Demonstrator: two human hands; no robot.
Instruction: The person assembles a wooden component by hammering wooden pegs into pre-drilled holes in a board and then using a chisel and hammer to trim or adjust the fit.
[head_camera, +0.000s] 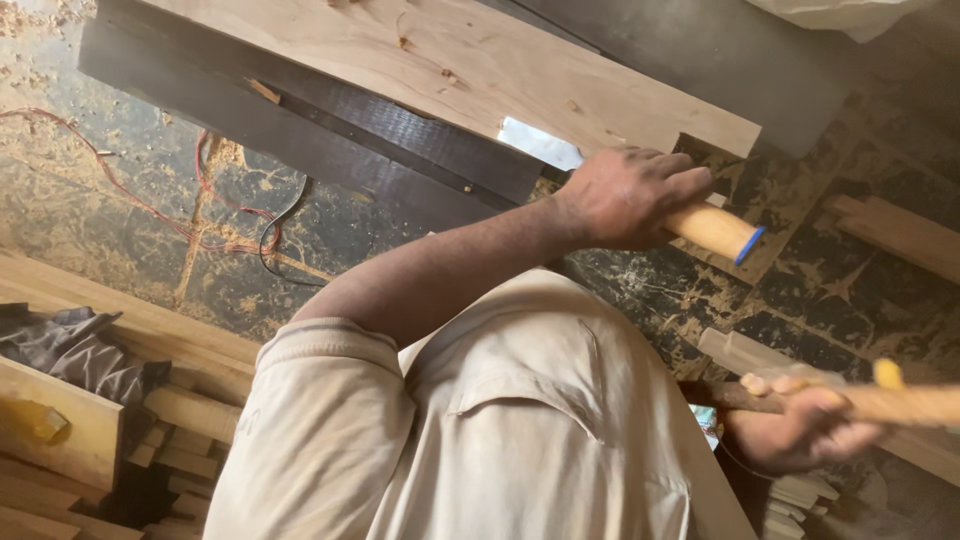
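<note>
1. The plank (450, 60) lies across a dark bench (400, 130). It is pale and knotty, and I judge it stiff and heavy.
2. My left hand (630, 195) holds the chisel (715, 230) at the plank's edge, fingers wrapped tight round its smooth, blue-tipped wooden handle. The steel blade looks sharp, so the handle is the place to hold it.
3. My right hand (800, 430) is low at my side, fingers curled round a blurred wooden haft (900, 405). I judge it rigid and light.

The dark, cracked floor (120, 220) is covered with sawdust and pale stains. A thin red wire (150, 210) and a black wire (285, 225) lie on it at the left of the frame. Stacked pale wooden slats (190, 420) fill the lower left, with a grey crumpled cloth (80, 350) on top.
</note>
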